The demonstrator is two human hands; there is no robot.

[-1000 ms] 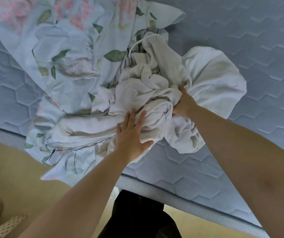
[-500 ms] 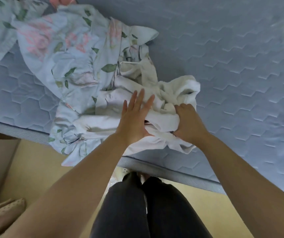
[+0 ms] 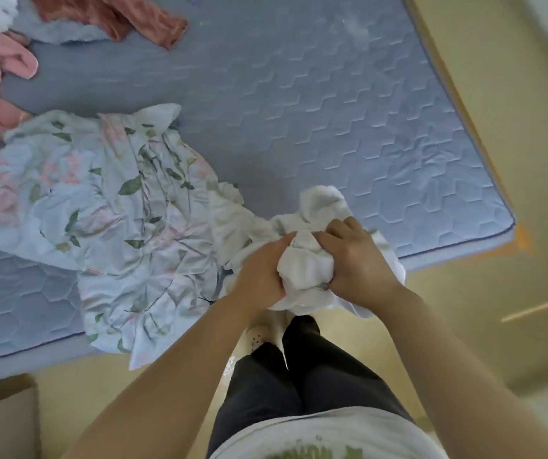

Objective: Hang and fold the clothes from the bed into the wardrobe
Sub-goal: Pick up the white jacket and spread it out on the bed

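Both hands are closed on the white garment (image 3: 304,271), which is wadded into a ball directly between them. My left hand (image 3: 261,271) is curled round its left side and my right hand (image 3: 357,263) clamps the right side, fingers buried in the cloth. The wad sits at the near edge of the bed (image 3: 332,111), partly past it and above the floor (image 3: 497,326). One lobe puffs up on the far side of the right hand and a loose hem droops toward my legs. Neither hand is nearer, since the bundle is centred on my midline and held close in front of me. It has no clear long axis as balled. The only run of cloth I can trace leads from the left hand away and to the left, toward the floral cloth (image 3: 100,210). That tail lies against the floral edge, and I cannot tell whether it rests on top or is tucked under. My reading is that the lift should go toward me and to the right, away from that overlap, so the floral piece stays put. Pink clothes (image 3: 11,61) and a rust-coloured garment (image 3: 117,14) lie well apart at the far left of the bed. The wardrobe is not in view.
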